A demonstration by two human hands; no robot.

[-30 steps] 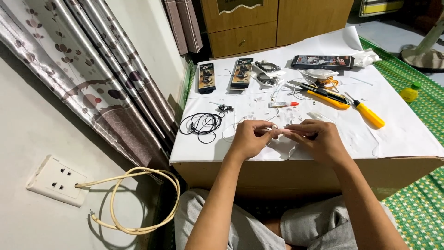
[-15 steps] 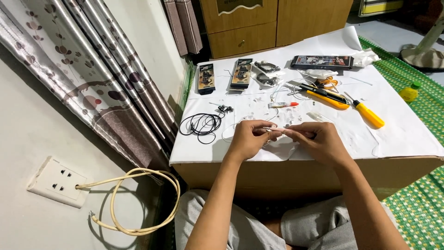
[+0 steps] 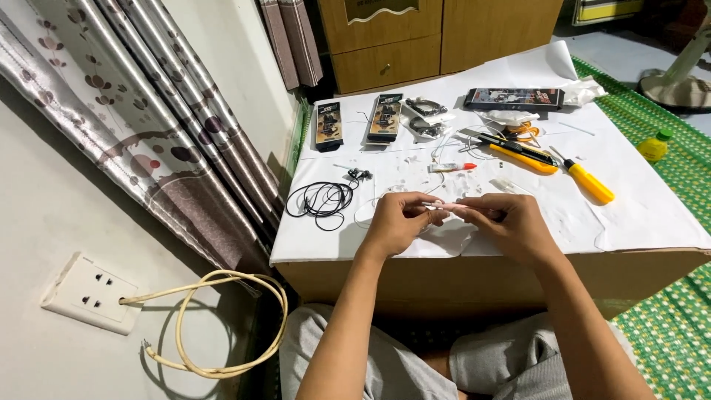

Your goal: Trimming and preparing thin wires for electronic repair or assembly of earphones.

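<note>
white paper covers the desk [image 3: 637,215], a cardboard box whose near edge runs just under both wrists. left hand [image 3: 396,222] and right hand [image 3: 511,222] meet over the front middle of the paper, close to that edge. between them a thin pale stick-like piece [image 3: 444,207] lies level; fingers [image 3: 415,210] of the left hand are pinched shut on its left end, fingers of the right hand closed around its right end, so only the short middle stretch shows. what the piece is, too small to tell. open paper to the right of the right hand, out to the desk's right edge; front left corner bare too. just left of the left hand, a coil of black cable [image 3: 322,200] with earbuds [image 3: 359,175] at its top, near but apart from the knuckles. beyond the hands: small white tube with red tip [image 3: 452,167], yellow utility knife [image 3: 518,153], yellow-handled screwdriver [image 3: 589,181], all well clear. back edge holds two small black packets [image 3: 328,126] and a long dark box [image 3: 515,98]. left of the desk, curtain [image 3: 148,118] hangs close; wall socket [image 3: 92,292] with looped cream cord [image 3: 222,326] below. green woven mat [image 3: 666,326] on the right.
</note>
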